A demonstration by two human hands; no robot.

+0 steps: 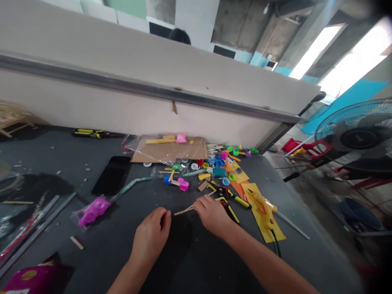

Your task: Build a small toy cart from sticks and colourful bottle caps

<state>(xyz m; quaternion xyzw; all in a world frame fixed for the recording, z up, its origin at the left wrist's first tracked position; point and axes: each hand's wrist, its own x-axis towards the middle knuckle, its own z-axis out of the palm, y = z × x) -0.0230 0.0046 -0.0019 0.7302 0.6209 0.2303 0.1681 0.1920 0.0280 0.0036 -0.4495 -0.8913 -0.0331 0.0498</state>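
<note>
Over the dark tabletop (128, 249), my right hand (211, 213) pinches thin wooden sticks (184, 210) that point left from its fingertips. My left hand (152, 230) is just left of their free end, its fingers curled and thumb pressed in; whatever it holds, if anything, is hidden. Beyond my hands lies a small assembly of a blue cap (167, 179), wooden pieces and a pink piece (183, 184). Black-and-yellow pliers (231, 196) lie beside my right hand. Farther right, a yellow glue gun (263, 208) rests on a yellow sheet (272, 232).
Colored bottle caps (226, 181) and wood scraps cluster behind the pliers. A black phone (112, 175), a purple bagged piece (94, 211) and metal rods (39, 228) lie left. A brown cardboard piece (171, 153) sits against the white partition (122, 106). A fan (357, 139) stands right.
</note>
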